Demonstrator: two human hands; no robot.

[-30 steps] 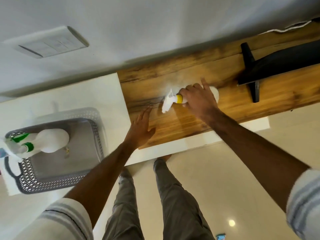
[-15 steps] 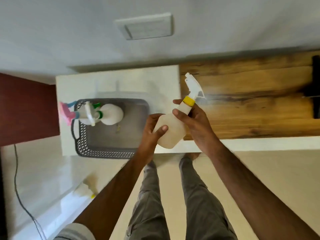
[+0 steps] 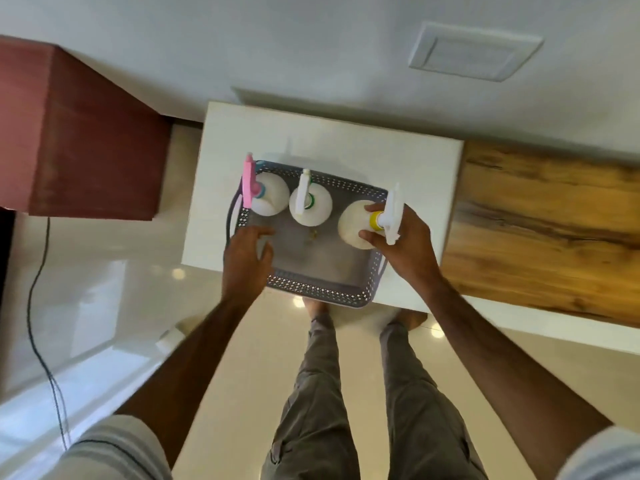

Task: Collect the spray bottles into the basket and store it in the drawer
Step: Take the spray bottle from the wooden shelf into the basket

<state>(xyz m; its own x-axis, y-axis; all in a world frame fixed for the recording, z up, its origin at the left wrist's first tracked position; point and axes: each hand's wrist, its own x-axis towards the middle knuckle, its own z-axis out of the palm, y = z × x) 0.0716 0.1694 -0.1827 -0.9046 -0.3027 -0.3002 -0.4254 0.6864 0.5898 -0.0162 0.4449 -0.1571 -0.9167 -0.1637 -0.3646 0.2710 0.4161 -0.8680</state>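
Observation:
A grey perforated basket [image 3: 322,292] sits on a white cabinet top [image 3: 408,157]. Two white spray bottles stand upright along its far side: one with a pink trigger [image 3: 273,195] at the left, one with a green collar [image 3: 311,206] in the middle. My right hand [image 3: 405,240] is shut on a third white bottle with a yellow collar [image 3: 355,223], held upright inside the basket's right end. Over the basket's left near corner my left hand [image 3: 247,258] hovers with fingers spread, holding nothing; whether it touches the rim is unclear.
A wooden countertop [image 3: 547,230] joins the cabinet on the right. A dark red cabinet [image 3: 79,140] stands to the left, with a black cable [image 3: 38,306] trailing over the glossy floor. My legs and feet stand right at the cabinet's front edge. A switch plate [image 3: 474,51] is on the wall.
The yellow-collared bottle went from the wooden counter, through both hands, to the basket's right end. My left hand let go of it and moved to the basket's left side.

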